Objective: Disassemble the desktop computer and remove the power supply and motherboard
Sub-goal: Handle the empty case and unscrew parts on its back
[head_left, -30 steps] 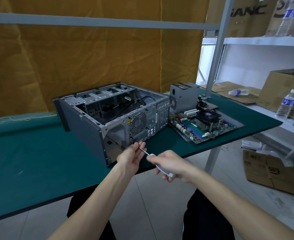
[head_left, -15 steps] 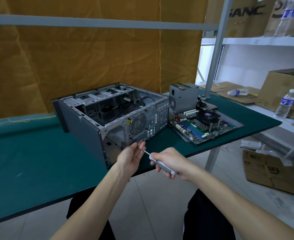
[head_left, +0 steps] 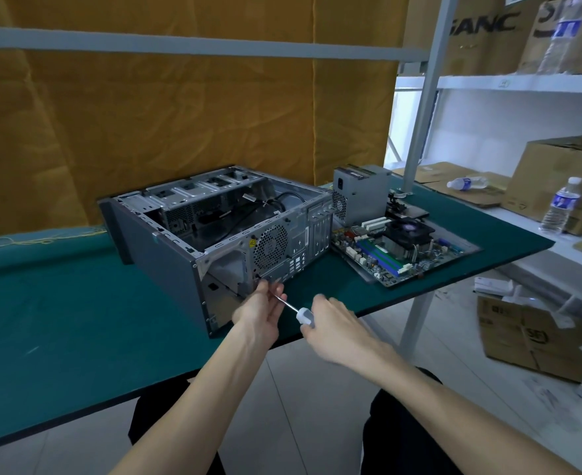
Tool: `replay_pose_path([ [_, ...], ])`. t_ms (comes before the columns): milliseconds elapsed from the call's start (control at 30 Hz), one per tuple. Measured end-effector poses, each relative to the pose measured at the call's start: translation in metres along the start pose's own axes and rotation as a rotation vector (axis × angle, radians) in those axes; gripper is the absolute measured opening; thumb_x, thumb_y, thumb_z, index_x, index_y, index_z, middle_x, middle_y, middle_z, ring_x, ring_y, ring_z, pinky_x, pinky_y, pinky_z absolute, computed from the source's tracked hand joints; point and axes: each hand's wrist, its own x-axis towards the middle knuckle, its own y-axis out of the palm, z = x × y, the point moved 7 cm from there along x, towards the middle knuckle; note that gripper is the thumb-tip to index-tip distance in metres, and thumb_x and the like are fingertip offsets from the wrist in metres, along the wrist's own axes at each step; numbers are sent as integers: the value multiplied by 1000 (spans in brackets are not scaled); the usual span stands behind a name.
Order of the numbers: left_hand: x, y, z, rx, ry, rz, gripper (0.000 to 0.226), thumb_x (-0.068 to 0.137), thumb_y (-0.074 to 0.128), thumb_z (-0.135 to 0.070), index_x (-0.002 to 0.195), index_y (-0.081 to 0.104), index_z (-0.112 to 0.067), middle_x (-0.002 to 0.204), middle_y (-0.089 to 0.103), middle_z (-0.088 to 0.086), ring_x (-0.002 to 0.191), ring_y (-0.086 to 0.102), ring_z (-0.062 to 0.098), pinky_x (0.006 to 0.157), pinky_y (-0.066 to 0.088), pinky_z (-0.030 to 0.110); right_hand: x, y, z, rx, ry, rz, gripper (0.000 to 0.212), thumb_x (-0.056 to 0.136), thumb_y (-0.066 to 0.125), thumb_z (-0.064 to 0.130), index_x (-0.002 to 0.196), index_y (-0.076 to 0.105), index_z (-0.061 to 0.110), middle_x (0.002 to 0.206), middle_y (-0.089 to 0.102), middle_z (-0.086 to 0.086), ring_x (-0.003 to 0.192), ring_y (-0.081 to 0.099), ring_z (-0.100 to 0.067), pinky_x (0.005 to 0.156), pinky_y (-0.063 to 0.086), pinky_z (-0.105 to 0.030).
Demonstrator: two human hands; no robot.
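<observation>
The case (head_left: 193, 248) lies open near the worktop (head_left: 59, 320) front edge, with the motherboard (head_left: 399, 248) and power supply (head_left: 361, 193) beside it. Right hand (head_left: 334, 329) fingers grip the screwdriver (head_left: 296, 311) handle; left hand (head_left: 260, 308) fingers pinch its shaft at the case's rear corner.

A dark green surface (head_left: 59, 313) is carrying a grey computer case (head_left: 179, 269) with a round mesh-patterned vent, a grey power supply (head_left: 361, 195) and a green motherboard (head_left: 399, 252), while a mustard-yellow curtain (head_left: 179, 114) is hanging behind and a white-handled screwdriver (head_left: 299, 311) is showing.
</observation>
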Motion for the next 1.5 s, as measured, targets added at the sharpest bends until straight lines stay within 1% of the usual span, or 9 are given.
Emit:
replay_pose_path([
  [167, -3, 1, 1, -59, -1, -52, 11, 102, 57, -9, 99, 61, 1, 106, 71, 19, 97, 71, 25, 78, 61, 33, -3, -8, 5, -1, 18, -53, 16, 98, 57, 17, 102, 42, 12, 111, 47, -12, 82, 53, -32, 70, 38, -35],
  [333, -4, 4, 1, -81, -4, -30, 19, 108, 45, -10, 98, 58, 1, 106, 68, 17, 102, 67, 26, 92, 55, 35, 1, -8, 3, -143, -32, -19, 26, 92, 50, 6, 71, 41, 18, 85, 46, -8, 83, 47, -33, 68, 33, -34],
  [400, -4, 5, 1, -72, -5, -21, 16, 107, 48, -10, 109, 58, 2, 104, 68, 19, 100, 67, 26, 90, 57, 36, 2, -15, 6, -194, -48, -120, 14, 93, 60, 10, 87, 48, 15, 98, 53, -7, 92, 57, -33, 68, 35, -34],
  [500, -4, 5, 3, -76, 4, -48, 15, 103, 56, -9, 111, 60, 3, 102, 70, 19, 95, 69, 26, 80, 61, 36, 2, -17, 13, -263, -70, -213, 30, 91, 67, 9, 112, 47, 12, 112, 54, -8, 97, 65, -35, 67, 37, -36],
  [700, -3, 8, 2, -79, -37, 18, 19, 108, 43, -8, 99, 57, 1, 94, 67, 15, 101, 68, 28, 85, 54, 34, 6, -9, 15, -220, -109, -198, 21, 96, 62, 15, 112, 51, 9, 115, 49, -12, 101, 60, -34, 70, 38, -34],
  [800, -4, 8, 2, -23, -81, 96, 22, 108, 41, -8, 102, 59, 3, 93, 69, 16, 96, 69, 29, 87, 53, 36, 7, -10, 6, -268, -163, -200, 4, 99, 56, 13, 100, 59, 16, 105, 60, -7, 102, 54, -27, 72, 35, -30],
  [1067, -4, 10, 13, 128, -131, 246, 10, 98, 59, 0, 107, 62, 2, 98, 77, 19, 92, 76, 27, 74, 61, 33, 2, -30, -48, -125, -158, -208, 12, 90, 65, 23, 99, 66, 32, 80, 57, 13, 76, 58, -17, 58, 38, -30],
  [1300, -4, 25, 15, 488, 89, 324, 6, 89, 77, -11, 94, 79, -7, 95, 76, 10, 89, 73, 18, 66, 58, 23, 11, -44, -99, -16, 3, -134, 17, 81, 69, 15, 80, 65, 31, 78, 66, 2, 74, 63, -24, 64, 52, -41],
  [1500, 2, 38, 10, 691, 264, 309, 5, 89, 77, -14, 93, 79, -11, 92, 77, 6, 81, 72, 13, 62, 57, 22, 22, -45, -137, 77, 81, -165, 14, 82, 71, 18, 78, 68, 31, 73, 68, 5, 71, 63, -19, 58, 43, -33],
])
